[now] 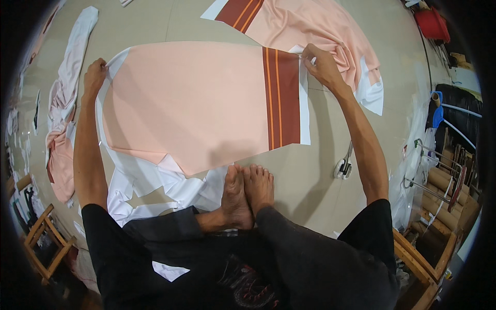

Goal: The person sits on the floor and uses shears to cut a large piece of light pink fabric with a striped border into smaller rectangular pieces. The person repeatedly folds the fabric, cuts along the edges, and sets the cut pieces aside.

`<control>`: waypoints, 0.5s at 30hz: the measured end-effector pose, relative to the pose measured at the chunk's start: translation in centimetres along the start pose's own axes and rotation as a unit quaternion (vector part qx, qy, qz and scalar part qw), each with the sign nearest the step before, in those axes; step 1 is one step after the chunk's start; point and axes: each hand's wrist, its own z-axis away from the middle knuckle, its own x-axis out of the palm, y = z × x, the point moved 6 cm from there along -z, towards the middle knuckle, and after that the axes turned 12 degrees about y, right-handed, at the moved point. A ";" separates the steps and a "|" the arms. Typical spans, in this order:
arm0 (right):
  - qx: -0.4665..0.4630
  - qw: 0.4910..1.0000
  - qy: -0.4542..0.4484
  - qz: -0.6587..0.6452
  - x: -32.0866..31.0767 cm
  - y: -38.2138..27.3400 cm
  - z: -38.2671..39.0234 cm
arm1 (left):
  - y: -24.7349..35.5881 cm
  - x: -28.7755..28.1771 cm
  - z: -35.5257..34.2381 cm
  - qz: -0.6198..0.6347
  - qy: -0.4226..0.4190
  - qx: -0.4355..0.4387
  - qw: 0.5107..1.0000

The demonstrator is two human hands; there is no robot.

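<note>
- L hand point(94, 75) at approx 10 o'clock: thumb & fingers pinched tog., had hold of the white L edge of peach panel point(191, 98) nr its upper corner
- R hand point(324, 67) at approx 1 o'clock: thumb & fingertips also closed in a pinch, on the white edge at panel's upper R corner; other fingers curled
- Peach panel lay btwn the two hands, spread mostly flat w/ its middle toward 11 o'clock; white margin down both sides
- Brown band point(288, 98) w/ two orange stripes ran down panel's 3 o'clock end, just inside the white margin
- 2nd peach cloth point(310, 23) at 1 o'clock, bunched & creased beyond the R hand, w/ similar striped band at its far L end
- Long crumpled pale cloth point(67, 98) at 9–10 o'clock, outside the L forearm
- White cloth pcs point(181, 188) at 8 o'clock, btwn panel's lower edge & the person's legs
- Bare feet point(250, 191) tog. at 6 o'clock, just below panel
- Scissors point(342, 168) w/ pale handles at 3 o'clock, on the floor point(325, 206) nr R forearm
- Wooden frames at the rim: one at 8 o'clock point(49, 219), another at 4 o'clock point(416, 256); brown rolls point(440, 181) nr 3–4 o'clock
</note>
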 end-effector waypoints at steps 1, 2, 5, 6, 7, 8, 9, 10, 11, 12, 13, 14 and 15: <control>0.008 0.999 0.030 -0.028 -0.4 -0.7 0.1 | -0.7 -1.3 0.5 0.004 0.047 0.030 0.998; 0.017 0.996 0.059 -0.057 -0.5 -1.7 0.7 | -1.6 -2.7 1.4 0.007 0.091 0.060 0.994; -0.011 0.994 0.109 -0.020 -3.3 -3.4 4.3 | -1.0 -5.3 6.7 0.114 0.175 -0.024 0.978; -0.034 0.992 0.119 0.004 -3.9 -4.1 5.7 | -0.8 -7.0 9.3 0.110 0.210 -0.020 0.971; -0.015 0.992 0.122 -0.008 -4.4 -4.7 7.2 | -0.9 -8.6 12.2 0.105 0.245 -0.017 0.964; 0.004 0.992 0.125 -0.020 -4.8 -5.3 8.9 | -1.2 -9.8 15.3 0.123 0.263 -0.025 0.956; 0.022 0.991 0.127 -0.035 -4.9 -6.0 10.6 | -1.5 -11.3 18.4 0.138 0.282 -0.033 0.949; 0.060 0.989 0.127 -0.040 -5.2 -6.2 12.7 | -1.1 -11.9 21.4 0.154 0.264 -0.073 0.949; 0.091 0.986 0.124 -0.067 -4.7 -6.2 14.7 | -0.4 -13.2 24.5 0.162 0.248 -0.114 0.948; 0.123 0.980 0.118 -0.098 -3.5 -6.0 16.6 | -0.4 -14.0 27.6 0.150 0.223 -0.145 0.952; 0.158 0.975 0.120 -0.103 -4.2 -5.8 19.0 | 0.3 -12.4 29.3 0.165 0.194 -0.173 0.951; 0.212 0.958 0.123 -0.151 -3.3 -5.1 20.9 | 0.1 -11.8 31.5 0.209 0.185 -0.181 0.943; 0.266 0.934 0.120 -0.207 -1.6 -4.1 22.8 | -0.2 -11.7 33.6 0.242 0.178 -0.189 0.935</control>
